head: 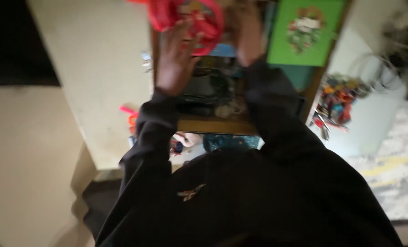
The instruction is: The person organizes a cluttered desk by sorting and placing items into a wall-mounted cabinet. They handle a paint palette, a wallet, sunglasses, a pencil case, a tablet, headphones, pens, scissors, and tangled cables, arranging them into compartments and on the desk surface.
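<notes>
- Head view: red soft bag (190, 20), crumpled fabric, blurred, far centre, long axis roughly left to right.
- Gripped by left hand (175, 59), fingers spread against it; right hand (247, 34) closed on its right edge.
- Right of it, flat green book (304, 31); below, wooden tray (213, 124).

Both hands, left (174, 57) and right (248, 39), on a blurred red bag (190, 18) above a cluttered wooden box (213, 124).

red-pink bag (192, 18) | green book, flowery motif (304, 29) | black sleeves (268, 105) | multicoloured toy heap (339, 98)
</notes>
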